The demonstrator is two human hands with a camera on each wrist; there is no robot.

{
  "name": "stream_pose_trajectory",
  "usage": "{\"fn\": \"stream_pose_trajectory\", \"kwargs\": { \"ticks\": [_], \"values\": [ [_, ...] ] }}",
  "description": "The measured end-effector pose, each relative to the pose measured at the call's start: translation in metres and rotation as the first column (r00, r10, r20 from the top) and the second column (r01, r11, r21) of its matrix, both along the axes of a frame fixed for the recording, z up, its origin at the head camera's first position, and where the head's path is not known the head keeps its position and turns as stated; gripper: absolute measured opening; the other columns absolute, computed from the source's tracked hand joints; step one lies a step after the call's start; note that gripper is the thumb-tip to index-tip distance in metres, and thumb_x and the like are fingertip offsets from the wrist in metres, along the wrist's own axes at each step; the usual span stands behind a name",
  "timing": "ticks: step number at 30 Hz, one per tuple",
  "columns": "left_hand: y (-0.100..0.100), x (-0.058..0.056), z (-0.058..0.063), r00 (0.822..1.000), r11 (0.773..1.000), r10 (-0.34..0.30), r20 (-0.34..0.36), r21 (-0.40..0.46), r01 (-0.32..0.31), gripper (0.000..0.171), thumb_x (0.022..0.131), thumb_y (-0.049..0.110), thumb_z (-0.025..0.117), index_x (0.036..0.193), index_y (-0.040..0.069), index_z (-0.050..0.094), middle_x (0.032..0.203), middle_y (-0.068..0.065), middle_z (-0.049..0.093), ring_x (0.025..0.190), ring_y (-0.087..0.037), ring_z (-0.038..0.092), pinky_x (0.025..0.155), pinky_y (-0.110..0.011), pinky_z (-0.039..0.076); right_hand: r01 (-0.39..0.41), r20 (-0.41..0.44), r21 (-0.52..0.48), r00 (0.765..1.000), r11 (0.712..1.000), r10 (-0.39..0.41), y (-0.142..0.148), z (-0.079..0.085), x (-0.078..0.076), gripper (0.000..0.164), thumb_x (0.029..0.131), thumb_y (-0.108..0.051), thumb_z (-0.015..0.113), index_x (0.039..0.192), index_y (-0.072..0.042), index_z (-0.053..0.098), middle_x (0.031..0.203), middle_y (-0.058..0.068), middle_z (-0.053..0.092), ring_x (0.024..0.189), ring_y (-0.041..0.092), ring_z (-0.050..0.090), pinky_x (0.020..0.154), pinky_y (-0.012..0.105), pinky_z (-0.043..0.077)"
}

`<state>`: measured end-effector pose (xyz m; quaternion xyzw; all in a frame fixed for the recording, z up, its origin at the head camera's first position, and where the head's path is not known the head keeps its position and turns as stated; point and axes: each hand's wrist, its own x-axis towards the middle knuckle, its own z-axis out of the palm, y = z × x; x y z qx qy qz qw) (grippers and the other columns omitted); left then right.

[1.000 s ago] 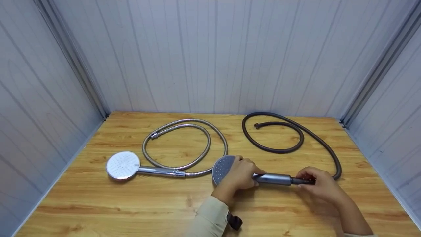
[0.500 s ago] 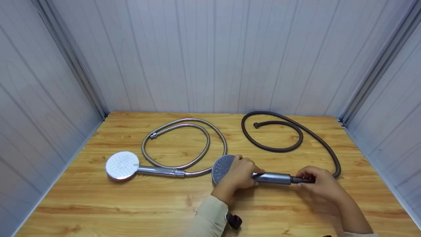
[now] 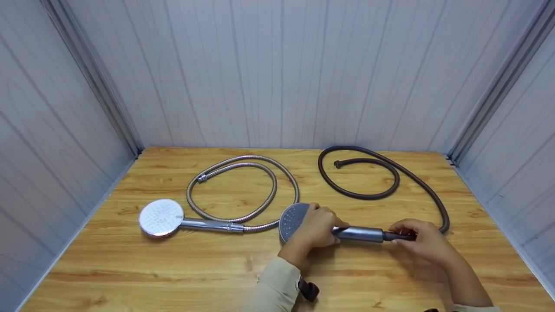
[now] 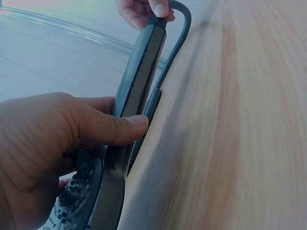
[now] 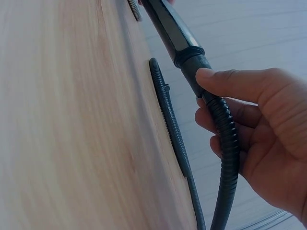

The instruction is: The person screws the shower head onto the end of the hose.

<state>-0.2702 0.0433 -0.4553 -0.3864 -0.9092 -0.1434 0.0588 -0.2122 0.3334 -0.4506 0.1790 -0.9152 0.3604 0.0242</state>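
A dark grey shower head (image 3: pixel 290 222) lies face up, its neck gripped by my left hand (image 3: pixel 318 227). In the left wrist view, the thumb (image 4: pixel 136 120) presses along the side of its handle (image 4: pixel 139 67). At the handle's far end, my right hand (image 3: pixel 427 245) pinches the connector (image 5: pixel 194 74) of a black shower hose (image 5: pixel 228 158) between thumb and fingers. The connector meets the handle's end in line with it; how deep the thread is engaged is hidden. From that hand the hose curves back across the table and ends in a loose nut (image 3: pixel 337 164).
On the left of the wooden table (image 3: pixel 173 277) lies a chrome shower head (image 3: pixel 161 217) joined to a coiled metal hose (image 3: pixel 272 197). The metal hose passes close to the grey shower head. Pale panel walls (image 3: pixel 277 78) stand at the back and both sides.
My right fingers have shifted slightly around the hose connector. The left hand and grey shower head stay almost still; the view has tilted a little.
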Motion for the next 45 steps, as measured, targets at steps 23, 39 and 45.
{"fn": "stream_pose_trajectory", "kwargs": {
  "ticks": [23,39,45],
  "values": [
    [-0.0005,-0.001,0.0033,1.0,1.0,-0.001,0.021,0.0,0.001,0.044,0.074,0.021,0.083,0.115,0.032,0.073,0.1,0.013,0.072,0.095,-0.009,0.062,0.096,-0.039,0.032,-0.024,0.068,-0.004,0.997,1.0,0.024,-0.0003,0.0055,-0.0009,0.022,0.091,-0.022,0.069,0.109,-0.01,0.071,0.099,0.002,0.069,0.086,0.012,0.063,0.072,0.027,0.051],
    [-0.0011,-0.0006,0.0009,1.0,1.0,0.004,0.003,-0.009,-0.004,0.044,0.073,0.022,0.084,0.115,0.032,0.073,0.099,0.014,0.072,0.097,-0.01,0.061,0.095,-0.039,0.033,-0.058,0.109,0.018,0.993,0.998,0.056,-0.0004,0.0029,-0.0011,0.026,0.098,-0.023,0.059,0.115,-0.007,0.069,0.107,0.006,0.069,0.085,0.014,0.062,0.069,0.027,0.05],
    [-0.0009,-0.0002,0.0016,1.0,1.0,0.002,0.018,-0.011,-0.002,0.045,0.074,0.022,0.083,0.116,0.032,0.072,0.101,0.013,0.072,0.098,-0.01,0.06,0.095,-0.038,0.032,-0.04,0.13,0.013,0.991,0.999,0.038,-0.0002,0.0042,0.0003,0.028,0.099,-0.025,0.057,0.117,-0.007,0.068,0.11,0.009,0.069,0.091,0.019,0.064,0.071,0.028,0.051]
  ]
}}
